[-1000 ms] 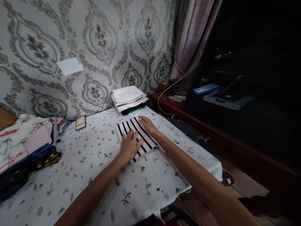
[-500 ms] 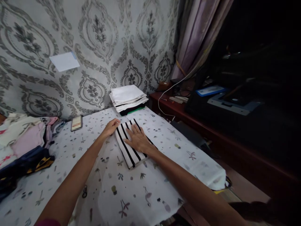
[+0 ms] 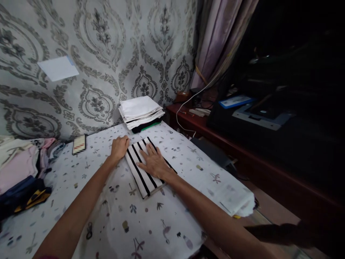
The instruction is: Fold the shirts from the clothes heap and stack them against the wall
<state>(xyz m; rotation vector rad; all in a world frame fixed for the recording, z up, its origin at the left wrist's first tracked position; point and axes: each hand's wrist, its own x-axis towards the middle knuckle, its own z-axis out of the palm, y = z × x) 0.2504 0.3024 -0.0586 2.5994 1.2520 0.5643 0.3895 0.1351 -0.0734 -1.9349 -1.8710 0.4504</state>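
A folded white cloth with black stripes (image 3: 138,172) lies flat on the bed sheet (image 3: 107,219) in front of me. My right hand (image 3: 154,162) rests flat on top of it with the fingers spread. Beside the cloth's upper left corner is my left hand (image 3: 119,147), its fingers curled down at the edge; whether they pinch any fabric is hidden. Behind the cloth stands a stack of folded white and dark clothes (image 3: 141,111).
Several garments in a pile (image 3: 21,165) lie at the left. A small card-like object (image 3: 79,144) is near the wall. At the right are a dark red table (image 3: 196,122), a white cable (image 3: 177,117) and a purple curtain (image 3: 212,39).
The view has shifted slightly right. My left hand has curled its fingers more at the cloth's corner; my right hand remains flat on the cloth.
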